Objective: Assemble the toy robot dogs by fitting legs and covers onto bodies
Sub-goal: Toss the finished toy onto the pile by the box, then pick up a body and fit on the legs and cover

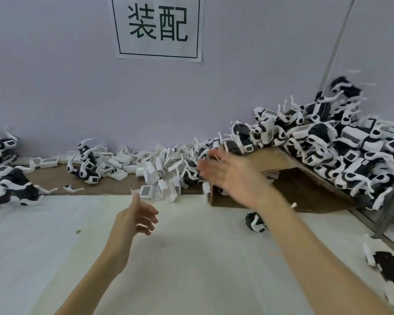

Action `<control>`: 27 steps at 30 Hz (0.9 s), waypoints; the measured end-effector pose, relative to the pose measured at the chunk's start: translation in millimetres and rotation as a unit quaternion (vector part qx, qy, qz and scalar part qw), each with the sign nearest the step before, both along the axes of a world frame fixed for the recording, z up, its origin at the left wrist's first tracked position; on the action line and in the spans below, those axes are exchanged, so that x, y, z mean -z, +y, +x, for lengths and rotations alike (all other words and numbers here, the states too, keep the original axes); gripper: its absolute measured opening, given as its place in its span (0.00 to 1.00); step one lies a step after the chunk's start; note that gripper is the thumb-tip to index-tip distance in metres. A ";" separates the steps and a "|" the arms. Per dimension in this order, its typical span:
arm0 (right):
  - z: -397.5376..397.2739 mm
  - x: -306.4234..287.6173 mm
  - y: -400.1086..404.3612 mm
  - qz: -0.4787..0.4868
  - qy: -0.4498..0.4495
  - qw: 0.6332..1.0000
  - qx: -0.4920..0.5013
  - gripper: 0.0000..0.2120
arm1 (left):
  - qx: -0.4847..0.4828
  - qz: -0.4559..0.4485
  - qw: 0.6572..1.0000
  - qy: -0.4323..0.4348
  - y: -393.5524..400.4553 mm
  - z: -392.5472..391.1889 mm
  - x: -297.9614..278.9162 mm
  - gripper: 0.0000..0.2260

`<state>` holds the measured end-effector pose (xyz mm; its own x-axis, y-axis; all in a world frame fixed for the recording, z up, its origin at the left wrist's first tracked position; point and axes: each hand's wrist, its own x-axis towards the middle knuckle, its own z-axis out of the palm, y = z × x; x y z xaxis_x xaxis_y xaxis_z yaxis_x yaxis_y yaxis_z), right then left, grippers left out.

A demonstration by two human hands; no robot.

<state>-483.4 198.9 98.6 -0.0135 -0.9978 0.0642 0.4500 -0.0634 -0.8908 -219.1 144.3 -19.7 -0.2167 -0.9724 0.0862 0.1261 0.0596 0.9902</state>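
Note:
My right hand point(228, 173) is stretched out over the far middle of the table, blurred, fingers spread and holding nothing, just in front of a heap of white covers point(155, 171). My left hand point(134, 219) hovers above the white table sheet point(55, 246), thumb up and fingers loosely curled, with nothing in it. One black-and-white dog body point(255, 221) lies on the sheet under my right forearm. Another dog point(387, 271) lies blurred at the right edge.
A big pile of assembled black-and-white dogs point(341, 144) covers a sloping cardboard box point(293, 178) at the back right. More dogs point(7, 178) lie at the far left. A metal post point(391, 205) stands at the right. A paper sign point(157, 28) hangs on the wall.

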 end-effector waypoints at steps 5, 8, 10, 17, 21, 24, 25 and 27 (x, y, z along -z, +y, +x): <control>79.1 84.2 4.0 0.066 -0.028 0.997 -0.034 0.17 | -0.014 -0.048 0.996 -0.068 8.1 0.2 -1.0 0.29; 101.1 109.1 0.7 0.105 -0.062 0.992 -0.018 0.15 | -0.060 -0.092 0.985 -0.134 8.3 3.5 -0.3 0.25; 104.2 117.1 -0.9 0.125 -0.103 0.987 -0.019 0.16 | -0.117 -0.113 0.971 -0.175 1.6 7.2 1.8 0.19; 92.4 115.9 0.7 0.140 -0.168 0.976 -0.008 0.14 | -0.289 -0.063 0.842 -0.452 -87.6 67.7 -16.3 0.16; 93.5 111.5 1.2 0.148 -0.160 0.976 0.005 0.13 | -0.342 -0.069 0.706 -0.616 -139.7 139.2 -45.6 0.28; 93.2 112.2 1.5 0.142 -0.148 0.979 0.000 0.13 | -0.365 -0.049 0.670 -0.644 -165.3 194.0 -58.5 0.35; 93.0 112.2 1.2 0.140 -0.146 0.979 -0.004 0.13 | -0.352 -0.028 0.678 -0.645 -171.3 206.8 -60.5 0.37; 94.5 110.6 1.2 0.136 -0.136 0.981 -0.009 0.13 | -0.309 0.000 0.695 -0.649 -178.5 220.3 -60.7 0.37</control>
